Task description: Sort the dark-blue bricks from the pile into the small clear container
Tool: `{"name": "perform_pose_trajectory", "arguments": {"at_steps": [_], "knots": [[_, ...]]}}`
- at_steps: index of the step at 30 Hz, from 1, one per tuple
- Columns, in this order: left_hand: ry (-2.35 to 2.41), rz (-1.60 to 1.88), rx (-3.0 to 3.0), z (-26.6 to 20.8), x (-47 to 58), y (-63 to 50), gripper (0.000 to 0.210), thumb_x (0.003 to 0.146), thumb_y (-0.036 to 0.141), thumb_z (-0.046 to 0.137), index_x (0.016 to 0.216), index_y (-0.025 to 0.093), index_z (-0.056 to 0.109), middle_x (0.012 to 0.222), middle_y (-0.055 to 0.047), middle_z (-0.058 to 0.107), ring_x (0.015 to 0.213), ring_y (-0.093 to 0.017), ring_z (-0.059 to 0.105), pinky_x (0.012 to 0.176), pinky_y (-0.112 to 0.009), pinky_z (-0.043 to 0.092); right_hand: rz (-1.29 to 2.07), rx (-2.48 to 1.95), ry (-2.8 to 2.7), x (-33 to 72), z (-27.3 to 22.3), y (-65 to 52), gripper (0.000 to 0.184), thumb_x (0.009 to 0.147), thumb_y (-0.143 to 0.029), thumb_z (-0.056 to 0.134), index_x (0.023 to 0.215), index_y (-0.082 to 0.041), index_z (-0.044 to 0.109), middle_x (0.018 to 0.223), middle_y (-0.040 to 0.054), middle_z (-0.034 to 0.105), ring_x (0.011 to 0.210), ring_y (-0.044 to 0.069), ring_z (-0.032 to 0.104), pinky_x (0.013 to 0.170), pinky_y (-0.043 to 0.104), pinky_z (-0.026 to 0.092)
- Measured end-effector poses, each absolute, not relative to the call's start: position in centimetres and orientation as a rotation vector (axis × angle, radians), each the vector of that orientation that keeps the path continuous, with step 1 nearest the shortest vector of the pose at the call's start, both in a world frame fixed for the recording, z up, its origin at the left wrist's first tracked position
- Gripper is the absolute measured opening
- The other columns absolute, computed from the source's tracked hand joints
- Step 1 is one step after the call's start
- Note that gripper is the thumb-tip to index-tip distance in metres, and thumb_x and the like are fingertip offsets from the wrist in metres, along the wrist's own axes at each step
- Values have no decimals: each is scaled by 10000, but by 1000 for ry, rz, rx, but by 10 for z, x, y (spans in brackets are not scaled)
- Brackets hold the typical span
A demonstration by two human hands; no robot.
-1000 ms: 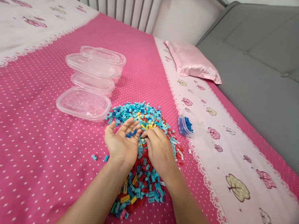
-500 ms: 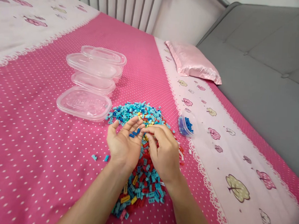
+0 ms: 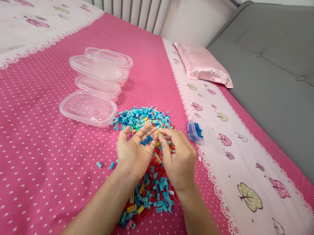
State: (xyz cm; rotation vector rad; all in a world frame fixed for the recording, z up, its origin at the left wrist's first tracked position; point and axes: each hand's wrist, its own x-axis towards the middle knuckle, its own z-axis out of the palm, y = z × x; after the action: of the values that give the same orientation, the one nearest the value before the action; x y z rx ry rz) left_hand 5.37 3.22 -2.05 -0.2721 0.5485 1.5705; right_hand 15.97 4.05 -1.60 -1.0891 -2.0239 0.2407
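My left hand [image 3: 135,155] is palm up with fingers slightly curled, carrying several small dark blue toy bricks [image 3: 146,140] on its fingers. Beside its fingertips, my right hand [image 3: 179,158] has thumb and forefinger brought together in a pinch; whatever lies between them is too small to make out. Both hands are over a long pile of small toy bricks [image 3: 163,194] in light blue, red, yellow and other colours, partly covered by the hands. To the right, a clear plastic tub [image 3: 192,131] tilts toward me with dark blue bricks inside.
Clear plastic containers with lids [image 3: 88,108] stand in a row at the left. Two loose blue bricks [image 3: 112,165] lie left of my wrist. Beneath everything is a pink dotted bedspread [image 3: 51,153]. A pink pillow [image 3: 202,65] and a grey padded headboard [image 3: 272,57] are at the upper right.
Both hands have shifted slightly to the right together. The dark blue bricks stay in my left hand. The tub and containers stand where they were.
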Motion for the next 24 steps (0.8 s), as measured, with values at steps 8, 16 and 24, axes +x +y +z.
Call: {"name": "perform_pose_trajectory", "arguments": {"at_steps": [8,16,24], "knots": [[658,1686,-271,-21,50,33,372,786,389,381,795,92,604,774,-103,550,673,-154,530,585,-257,491,217,-1298,-2139,193,3,49,171,830,-146,480,869,-208,634,867,26,658,783,159,607,687,286,471],[749,1844,-251,-5,39,28,316,791,371,361,755,136,568,711,-71,530,628,-141,500,545,-245,454,374,-1507,-2473,195,-3,46,103,757,-178,593,761,-239,676,721,3,654,649,154,589,581,260,398],[771,1878,-273,4,26,24,324,796,361,342,759,123,559,719,-88,522,625,-147,510,542,-254,462,288,-1564,-2540,190,-19,47,93,749,-201,619,798,-244,686,737,28,639,690,180,585,603,282,390]]}}
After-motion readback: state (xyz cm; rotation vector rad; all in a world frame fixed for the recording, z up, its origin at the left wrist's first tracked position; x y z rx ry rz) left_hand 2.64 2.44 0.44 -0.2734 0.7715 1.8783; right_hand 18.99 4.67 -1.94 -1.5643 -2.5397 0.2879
